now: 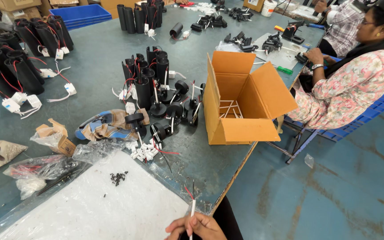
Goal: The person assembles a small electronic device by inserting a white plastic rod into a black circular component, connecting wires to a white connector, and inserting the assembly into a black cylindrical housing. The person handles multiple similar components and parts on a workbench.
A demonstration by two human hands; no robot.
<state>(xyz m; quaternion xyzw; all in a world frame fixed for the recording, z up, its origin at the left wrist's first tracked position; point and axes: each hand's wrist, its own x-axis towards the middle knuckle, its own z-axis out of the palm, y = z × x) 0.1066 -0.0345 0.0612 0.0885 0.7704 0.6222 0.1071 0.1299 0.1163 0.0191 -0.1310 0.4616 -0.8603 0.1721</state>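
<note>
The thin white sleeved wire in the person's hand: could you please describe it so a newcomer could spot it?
At the table's near edge, a hand pinches a thin white sleeved wire upright. Red and black strands poke from its top, unlike the loose white connectors farther in.

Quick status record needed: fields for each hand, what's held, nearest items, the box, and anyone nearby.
visible hand: bottom edge, pinching a thin white sleeved wire with red and black ends; left or right unclear
other hand: not in view
nearest items: clear plastic sheet with a pile of small black screws; white plastic connectors
box: open brown cardboard carton, white sticks inside
co-worker: seated person in floral top, hands at the grey table's far side
</note>
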